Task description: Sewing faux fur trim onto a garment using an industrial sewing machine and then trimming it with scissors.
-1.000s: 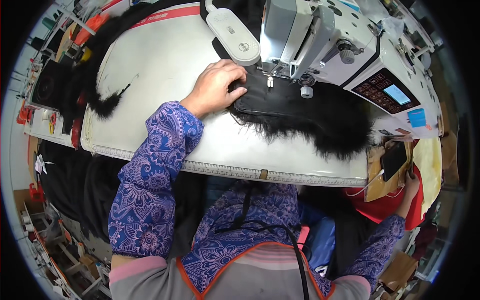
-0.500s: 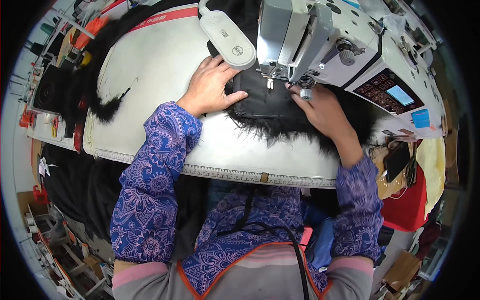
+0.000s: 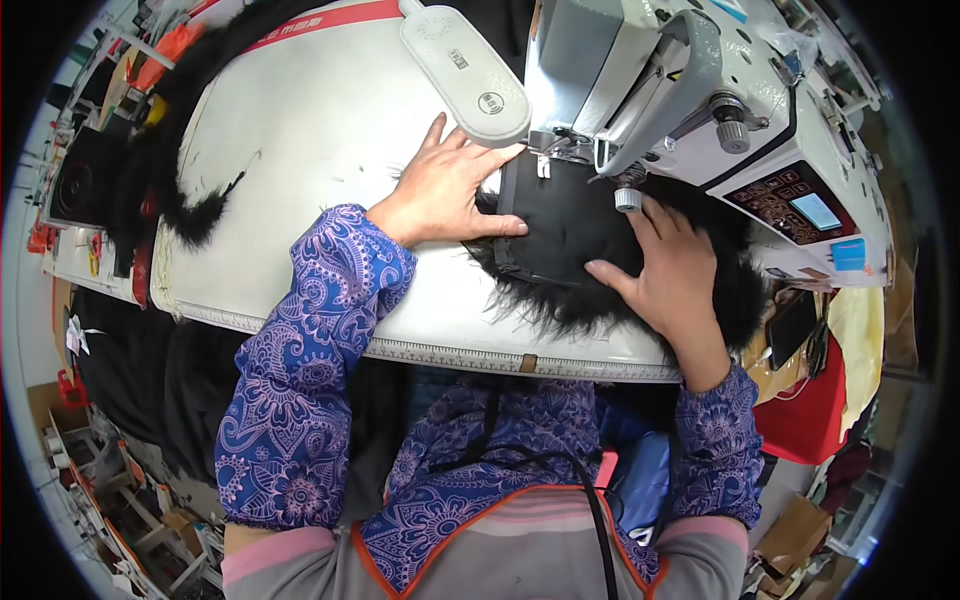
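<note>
At centre frame, your left hand (image 3: 450,190) and right hand (image 3: 668,262) lie open and flat on the black fur-edged fabric (image 3: 565,225), steadying it under the sewing machine (image 3: 690,90) on the white bench (image 3: 320,150).

A black fur-edged fabric piece (image 3: 560,225) lies flat, fur fringing its near edge.

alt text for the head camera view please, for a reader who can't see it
Seen from above, a person's left hand and right hand press flat on black fur-edged fabric under a white sewing machine. It stands on a white table with a ruler along its front edge.
</note>
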The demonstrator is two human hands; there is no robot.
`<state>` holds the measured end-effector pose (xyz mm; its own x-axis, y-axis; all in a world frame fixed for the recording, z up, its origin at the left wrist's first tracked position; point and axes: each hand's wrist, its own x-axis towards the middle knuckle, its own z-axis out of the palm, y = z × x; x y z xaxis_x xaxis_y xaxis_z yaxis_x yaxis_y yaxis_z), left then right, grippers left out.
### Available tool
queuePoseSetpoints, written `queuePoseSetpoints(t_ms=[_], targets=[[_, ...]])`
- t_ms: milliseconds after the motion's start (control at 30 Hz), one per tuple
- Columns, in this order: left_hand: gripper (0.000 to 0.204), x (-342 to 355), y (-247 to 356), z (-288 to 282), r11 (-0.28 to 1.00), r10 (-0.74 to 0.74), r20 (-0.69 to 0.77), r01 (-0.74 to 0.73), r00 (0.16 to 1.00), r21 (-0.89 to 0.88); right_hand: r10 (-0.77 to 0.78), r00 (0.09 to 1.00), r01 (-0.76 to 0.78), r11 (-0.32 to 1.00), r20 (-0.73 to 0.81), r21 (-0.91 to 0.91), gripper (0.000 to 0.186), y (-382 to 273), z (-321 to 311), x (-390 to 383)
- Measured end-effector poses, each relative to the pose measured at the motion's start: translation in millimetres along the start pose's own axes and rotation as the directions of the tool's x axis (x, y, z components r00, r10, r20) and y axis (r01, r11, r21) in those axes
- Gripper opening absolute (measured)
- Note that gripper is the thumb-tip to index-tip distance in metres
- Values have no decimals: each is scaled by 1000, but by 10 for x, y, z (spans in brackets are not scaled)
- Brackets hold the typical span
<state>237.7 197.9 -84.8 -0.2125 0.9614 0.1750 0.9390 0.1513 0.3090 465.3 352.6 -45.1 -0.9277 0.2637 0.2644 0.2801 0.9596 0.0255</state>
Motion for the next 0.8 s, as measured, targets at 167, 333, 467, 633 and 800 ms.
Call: queuePoseSetpoints(t_ms=[167,333,467,633,800], targets=[[54,-92,-60,-43,943,0,-251,-84,968,-323,-321,910,398,855,-263,334,17,-198,123,252],[25,-406,-214,-117,933,-81,-306,-36,949,-359,-391,895,446,807,-215,387,26,-411,328,424],[27,-540,-84,-147,964,-9,-327,-79,945,-255,-488,851,525,795,-194,306,32,-507,327,568],[29,-422,-44,-52,921,38,-271,-138,962,-363,-410,857,508,773,-313,380,21,-497,453,555],[38,-371,22,26,821,6,-190,-113,982,-560,-300,889,440,770,-346,462,24,-455,524,480]])
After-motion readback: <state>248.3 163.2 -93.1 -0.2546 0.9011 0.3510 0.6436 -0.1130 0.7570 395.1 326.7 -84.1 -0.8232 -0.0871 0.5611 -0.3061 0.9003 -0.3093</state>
